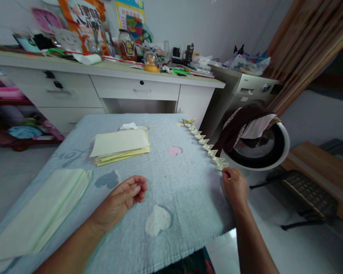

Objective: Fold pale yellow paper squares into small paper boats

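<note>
A row of small folded paper boats [207, 146] runs along the right side of the cloth-covered table [183, 190]. Most are pale cream; the farthest one [188, 121] has a dark printed pattern. At the near end, my right hand [234, 186] pinches the edge of the closest paper boat [221, 166] between thumb and fingers. My left hand [128, 194] hovers over or rests on the cloth with its fingers curled together, and nothing shows in it. Beyond it lies a stack of cream and yellow paper sheets [120, 142]. Larger pale green folded sheets [42, 209] lie at left.
White crumpled tissue [128, 126] sits behind the paper stack. A white cabinet [137, 88] with a cluttered top stands behind the table. To the right are a washing machine [247, 89] with its door open and laundry [246, 125] hanging out, and a low dark stool [305, 194].
</note>
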A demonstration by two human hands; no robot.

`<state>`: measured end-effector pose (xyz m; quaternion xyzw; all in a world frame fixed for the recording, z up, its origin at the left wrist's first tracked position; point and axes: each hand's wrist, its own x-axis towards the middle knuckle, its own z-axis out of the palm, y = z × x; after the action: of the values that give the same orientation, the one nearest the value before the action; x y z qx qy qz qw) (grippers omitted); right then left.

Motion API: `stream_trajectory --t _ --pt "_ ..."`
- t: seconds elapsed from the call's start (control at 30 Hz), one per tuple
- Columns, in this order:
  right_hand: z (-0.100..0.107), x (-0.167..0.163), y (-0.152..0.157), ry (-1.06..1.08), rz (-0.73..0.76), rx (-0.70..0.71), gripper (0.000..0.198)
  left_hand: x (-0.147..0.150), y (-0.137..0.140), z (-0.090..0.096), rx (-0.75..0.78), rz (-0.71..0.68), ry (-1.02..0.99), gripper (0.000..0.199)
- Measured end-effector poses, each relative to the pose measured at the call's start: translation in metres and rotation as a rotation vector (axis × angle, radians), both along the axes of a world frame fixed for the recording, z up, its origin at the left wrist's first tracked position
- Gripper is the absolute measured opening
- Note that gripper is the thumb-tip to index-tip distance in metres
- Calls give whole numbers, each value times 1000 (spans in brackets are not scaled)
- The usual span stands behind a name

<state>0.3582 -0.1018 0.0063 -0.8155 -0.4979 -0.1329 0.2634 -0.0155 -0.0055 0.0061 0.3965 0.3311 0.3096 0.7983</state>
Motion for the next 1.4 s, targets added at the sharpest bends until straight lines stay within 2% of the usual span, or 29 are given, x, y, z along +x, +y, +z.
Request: stream_trajectory --t 0.13,0.33,0.67,0.8,0.9,0.97,1.13,1.23,1.3,1.4 --pt "-5 3 1 -19 -61 -44 20 -1 0 0 -10 6 -5 22" --pt "-9 4 3 -5 -58 -78 21 -1 0 2 -17 8 -1 22" --pt "-11 6 1 18 -47 -59 18 -2 -1 1 -25 15 -8 23" --pt "-1 0 -1 42 -46 1 18 -2 -1 1 -21 3 -19 22" --pt "18 -21 6 73 92 50 15 -1 -1 1 -18 11 -15 22" --pt "33 -44 17 90 254 23 12 0 -1 3 -7 29 -16 22" --pt "64 -114 56 17 679 -249 10 0 3 6 133 122 45 25" --pt "69 -147 87 -114 865 -342 12 -3 10 5 255 226 133 23" --pt "66 -163 110 -184 930 -344 16 -4 14 4 293 296 171 19" --pt "56 -181 145 -225 939 -336 16 -5 19 1 298 382 172 16"
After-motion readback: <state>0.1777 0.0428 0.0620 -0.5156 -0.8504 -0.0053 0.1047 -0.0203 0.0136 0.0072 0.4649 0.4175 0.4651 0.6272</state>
